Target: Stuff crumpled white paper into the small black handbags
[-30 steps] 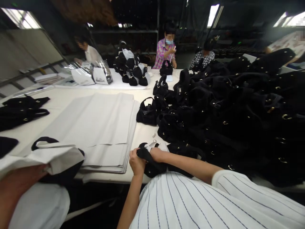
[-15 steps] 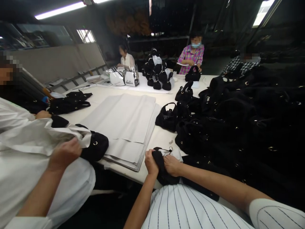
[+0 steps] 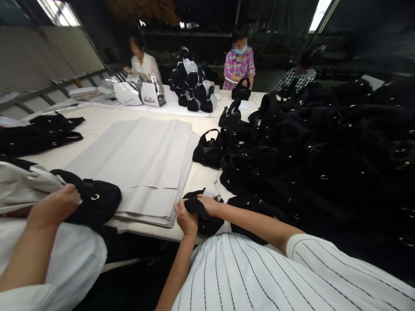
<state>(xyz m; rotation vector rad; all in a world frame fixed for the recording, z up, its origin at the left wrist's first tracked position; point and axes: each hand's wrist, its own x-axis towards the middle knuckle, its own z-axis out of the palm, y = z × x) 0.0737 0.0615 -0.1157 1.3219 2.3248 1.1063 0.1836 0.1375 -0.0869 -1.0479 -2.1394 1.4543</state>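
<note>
1. at the far left a co-worker's hand [image 3: 53, 206] in a white sleeve presses crumpled white paper into a soft black fabric handbag with a gold ring [image 3: 94, 203]. half a second ago that bag lay more open beside the paper; now the paper sits at its mouth.
2. next to it, a flat stack of large off-white tissue sheets [image 3: 139, 160] lies on the white work table [image 3: 94, 125], its place unchanged over the last second.
3. the wearer's left hand [image 3: 185, 219] is clenched around a black fabric strap [image 3: 194, 206], fingers curled tight over it, near the table's front edge.
4. that strap belongs to a small black fabric handbag [image 3: 207, 222] lying at the table edge just in front of the striped shirt, with a scrap of white paper [image 3: 212, 191] showing at its far side.
5. the right hand [image 3: 209, 205] is closed on the same strap, touching the left hand. a second ago the two hands held the strap in much the same grip, so the change is slight: i judge the work on this strap is still under way.
6. to the right, a large heap of black handbags with gold fittings [image 3: 324, 147] covers the table.
7. at the back, three other people stand or sit by more bags.
</note>
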